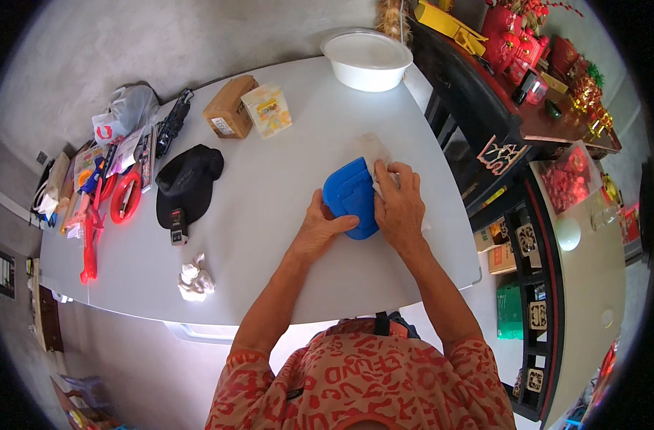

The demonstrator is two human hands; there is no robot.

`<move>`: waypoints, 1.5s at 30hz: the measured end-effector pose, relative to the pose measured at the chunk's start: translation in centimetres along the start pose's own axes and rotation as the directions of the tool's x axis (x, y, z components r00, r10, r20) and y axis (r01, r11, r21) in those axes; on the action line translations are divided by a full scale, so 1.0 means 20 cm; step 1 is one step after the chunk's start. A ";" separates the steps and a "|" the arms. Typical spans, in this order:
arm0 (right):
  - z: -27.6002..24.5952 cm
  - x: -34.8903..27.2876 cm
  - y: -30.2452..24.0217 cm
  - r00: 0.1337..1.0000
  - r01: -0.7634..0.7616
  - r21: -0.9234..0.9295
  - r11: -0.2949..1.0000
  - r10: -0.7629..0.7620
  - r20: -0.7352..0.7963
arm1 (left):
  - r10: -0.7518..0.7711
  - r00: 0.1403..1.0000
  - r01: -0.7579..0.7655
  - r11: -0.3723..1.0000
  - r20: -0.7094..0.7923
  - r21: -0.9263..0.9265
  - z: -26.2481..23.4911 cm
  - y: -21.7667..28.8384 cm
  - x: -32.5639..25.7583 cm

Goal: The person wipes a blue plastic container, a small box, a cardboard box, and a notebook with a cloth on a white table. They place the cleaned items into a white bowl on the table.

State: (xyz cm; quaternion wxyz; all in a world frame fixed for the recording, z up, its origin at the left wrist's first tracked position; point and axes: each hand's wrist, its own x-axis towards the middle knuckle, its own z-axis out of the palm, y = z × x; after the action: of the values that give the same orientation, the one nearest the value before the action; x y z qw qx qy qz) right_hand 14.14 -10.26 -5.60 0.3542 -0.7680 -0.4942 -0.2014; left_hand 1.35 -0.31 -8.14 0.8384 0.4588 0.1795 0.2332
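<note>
Over the right half of the table I hold a flat blue plastic case (350, 193) with rounded corners, possibly a lidded box. My left hand (318, 228) grips its lower left side, thumb across the top face and fingers behind. Along its right edge, my right hand (400, 208) pinches a thin whitish tissue (376, 188) against the plastic, fingers bent. A pale, see-through crumpled sheet (372, 147) shows just beyond the case; whether it joins the tissue I cannot tell.
On the grey table (284, 186) lie a black cap (187, 179), a small black-and-grey device (178, 228), a white figurine (196, 278), a brown carton (230, 107), a patterned box (268, 110) and a white lidded tub (368, 61). Red scissors (126, 197) and clutter line the left; dark furniture (463, 93) borders the right.
</note>
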 end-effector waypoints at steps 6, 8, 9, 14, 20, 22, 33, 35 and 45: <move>-0.05 -0.01 -0.08 0.950 0.263 0.189 0.946 -0.288 0.120 | -0.009 1.000 0.009 1.000 0.010 0.013 -0.05 -0.02 0.01; -0.06 -0.02 -0.09 0.910 0.324 0.308 0.895 -0.384 0.159 | -0.020 0.999 0.020 1.000 0.027 0.000 -0.03 0.01 0.00; -0.07 -0.02 -0.09 0.897 0.315 0.378 0.871 -0.403 0.180 | -0.028 0.999 0.029 0.999 0.041 -0.022 -0.04 0.01 0.00; -0.05 -0.01 -0.11 0.935 0.265 0.166 0.950 -0.295 0.198 | -0.045 0.999 0.046 0.998 0.028 -0.038 -0.04 0.00 0.02; 0.03 -0.02 -0.01 0.995 -0.027 -0.048 0.998 0.032 0.095 | 0.050 0.999 -0.050 0.999 0.015 0.016 -0.03 -0.06 0.02; 0.02 -0.05 0.00 0.989 -0.059 -0.016 0.998 0.061 0.133 | 0.067 0.998 -0.068 0.998 -0.006 -0.010 -0.02 -0.07 0.02; -0.06 -0.32 -0.12 0.889 0.417 0.216 0.883 -0.446 0.104 | -0.019 1.000 0.018 0.956 -0.001 -0.294 0.02 -0.02 -0.01; -0.06 -0.31 -0.12 0.863 0.410 0.319 0.855 -0.476 0.169 | -0.102 0.993 0.076 0.944 -0.065 -0.322 -0.04 -0.06 0.03; 0.00 -0.05 -0.07 0.972 0.178 0.114 0.977 -0.193 0.134 | 0.060 0.998 -0.063 0.964 -0.020 -0.257 0.00 -0.04 0.01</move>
State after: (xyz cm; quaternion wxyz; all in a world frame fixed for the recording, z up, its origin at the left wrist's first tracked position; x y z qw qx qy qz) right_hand 12.49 -10.64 -5.81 0.3357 -0.7120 -0.5977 -0.1523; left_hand 1.63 -0.50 -8.86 0.8822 0.3499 0.1383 0.2829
